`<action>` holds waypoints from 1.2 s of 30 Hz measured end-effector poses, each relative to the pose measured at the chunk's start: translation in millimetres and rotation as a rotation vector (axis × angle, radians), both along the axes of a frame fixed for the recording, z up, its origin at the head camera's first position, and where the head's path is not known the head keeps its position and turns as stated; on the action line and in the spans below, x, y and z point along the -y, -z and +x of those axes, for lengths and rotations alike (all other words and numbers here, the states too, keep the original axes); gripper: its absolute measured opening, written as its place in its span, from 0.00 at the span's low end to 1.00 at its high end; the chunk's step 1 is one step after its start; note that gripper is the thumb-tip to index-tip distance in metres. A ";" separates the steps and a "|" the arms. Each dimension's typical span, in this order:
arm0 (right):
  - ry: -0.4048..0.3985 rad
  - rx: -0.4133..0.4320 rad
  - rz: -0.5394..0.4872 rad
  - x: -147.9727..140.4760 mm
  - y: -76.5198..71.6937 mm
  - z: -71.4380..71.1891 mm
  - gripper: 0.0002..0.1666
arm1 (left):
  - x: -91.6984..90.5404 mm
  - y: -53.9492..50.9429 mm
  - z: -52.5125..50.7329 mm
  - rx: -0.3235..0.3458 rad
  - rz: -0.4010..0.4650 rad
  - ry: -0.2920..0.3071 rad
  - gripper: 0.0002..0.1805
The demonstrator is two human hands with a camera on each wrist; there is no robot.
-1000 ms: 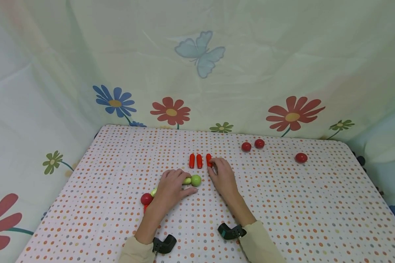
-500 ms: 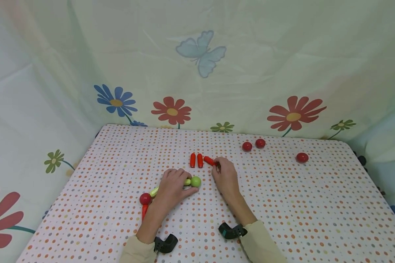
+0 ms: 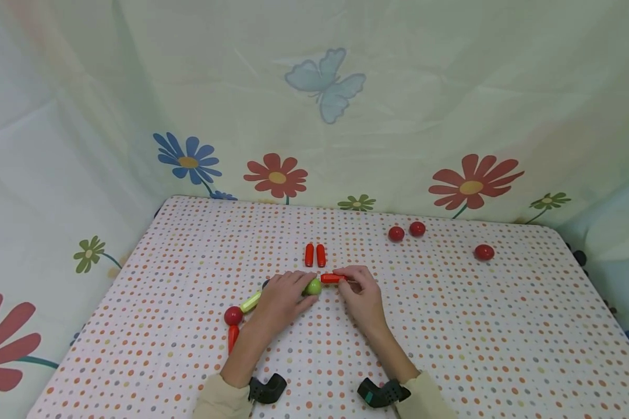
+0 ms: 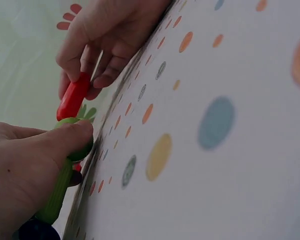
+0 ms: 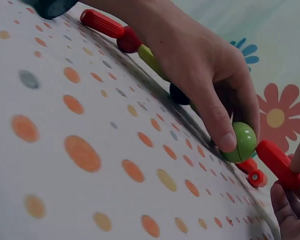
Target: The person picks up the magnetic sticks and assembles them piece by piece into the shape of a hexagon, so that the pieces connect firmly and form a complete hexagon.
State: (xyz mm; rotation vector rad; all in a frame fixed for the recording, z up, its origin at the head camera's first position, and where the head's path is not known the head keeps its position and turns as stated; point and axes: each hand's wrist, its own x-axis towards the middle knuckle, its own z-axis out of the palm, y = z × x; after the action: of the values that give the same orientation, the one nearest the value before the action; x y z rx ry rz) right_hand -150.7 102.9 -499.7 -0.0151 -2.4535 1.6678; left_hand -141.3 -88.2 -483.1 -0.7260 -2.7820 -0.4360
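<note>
My left hand [image 3: 288, 297] pinches a shiny green ball [image 5: 240, 142] between thumb and fingers. The ball ends a chain made of a green rod [image 4: 56, 195], a dark blue ball [image 5: 179, 94], a yellow-green rod [image 3: 250, 302], a red ball [image 3: 233, 315] and a red rod [image 3: 233, 337]. Part of this chain is hidden beneath the left hand and forearm. My right hand [image 3: 365, 297] holds another red rod [image 4: 73, 97] by one end. That rod's free end points at the green ball; whether they touch, I cannot tell.
Two loose red rods [image 3: 315, 255] lie side by side beyond the hands. Towards the back right are two red balls [image 3: 396, 234] close together and a third red ball [image 3: 484, 252] farther right. A dotted cloth [image 3: 188, 250] covers the table, with a flowered curtain behind.
My right hand has picked the rightmost red rod from the row, turned it sideways and brought it nearer to the green ball. The left hand has shifted slightly, its fingers now over the ball.
</note>
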 end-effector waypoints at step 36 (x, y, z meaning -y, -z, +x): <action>-0.094 -0.071 -0.013 11.4 -37.5 22.1 0.11 | -2.9 3.7 -0.9 -0.059 0.167 -0.025 0.23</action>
State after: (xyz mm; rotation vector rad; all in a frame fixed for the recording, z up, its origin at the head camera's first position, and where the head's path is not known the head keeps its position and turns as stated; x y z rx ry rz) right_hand -128.6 91.5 -462.1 0.1573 -2.4267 1.6905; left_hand -142.3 -85.3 -486.8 -0.6540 -2.6575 -0.6231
